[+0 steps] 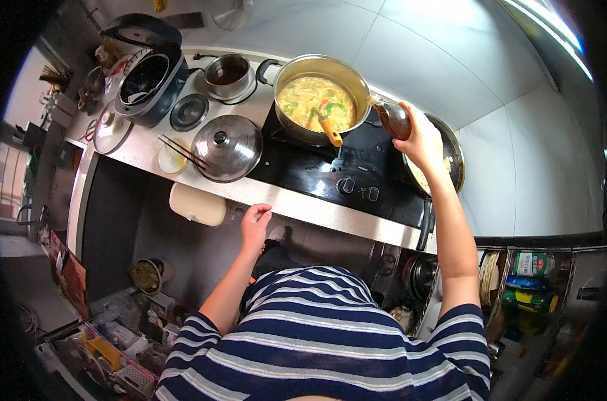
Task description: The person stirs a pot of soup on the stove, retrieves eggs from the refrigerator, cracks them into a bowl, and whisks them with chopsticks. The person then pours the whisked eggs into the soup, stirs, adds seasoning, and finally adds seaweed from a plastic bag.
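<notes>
My right hand (423,138) grips a glass bottle (394,120) of dark liquid, tipped with its mouth at the right rim of a steel stockpot (362,85). Whether liquid is flowing out cannot be made out. Inside the pot is a yellow soup (316,97) with green and red bits, and a yellow-handled utensil (329,130) leans over the near rim. My left hand (256,225) hovers before the counter's front edge, fingers loosely curled, holding nothing. Behind my right forearm sits a frying pan (458,165) with pale yellow food in it.
The black gas hob (303,168) carries two knobs. To its left are a domed steel lid (228,145), chopsticks (183,150) across a small bowl (171,159), a small steel pot (228,75) and an open rice cooker (153,90). The frying pan's handle (425,225) juts over the counter edge.
</notes>
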A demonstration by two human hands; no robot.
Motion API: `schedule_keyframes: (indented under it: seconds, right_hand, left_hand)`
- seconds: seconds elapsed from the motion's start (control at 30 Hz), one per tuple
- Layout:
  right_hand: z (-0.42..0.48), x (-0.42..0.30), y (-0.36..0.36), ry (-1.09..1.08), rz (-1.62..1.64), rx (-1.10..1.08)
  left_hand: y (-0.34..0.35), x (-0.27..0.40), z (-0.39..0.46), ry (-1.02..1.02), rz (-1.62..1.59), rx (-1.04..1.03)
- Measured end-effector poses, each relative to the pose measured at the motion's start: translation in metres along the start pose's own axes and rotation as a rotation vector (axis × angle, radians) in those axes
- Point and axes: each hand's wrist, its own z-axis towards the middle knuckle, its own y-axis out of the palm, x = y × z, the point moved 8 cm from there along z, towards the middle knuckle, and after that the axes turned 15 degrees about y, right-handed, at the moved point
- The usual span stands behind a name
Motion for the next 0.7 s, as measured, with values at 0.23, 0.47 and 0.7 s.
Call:
schedule_keyframes:
  seconds: [0.23, 0.47, 0.7]
  right_hand:
    - [0.034, -0.012, 0.022, 0.041, -0.126, -0.123]
    - [0.04, -0.06, 0.02, -0.094, -0.081, -0.145]
    - [0.06, -0.104, 0.033, -0.122, -0.022, -0.168]
  left_hand:
    - [-0.048, -0.011, 0.01, -0.02, 0.047, 0.081]
    - [-0.043, -0.015, 0.023, -0.045, -0.02, 0.09]
    - [-0.036, -0.016, 0.029, -0.036, -0.03, 0.065]
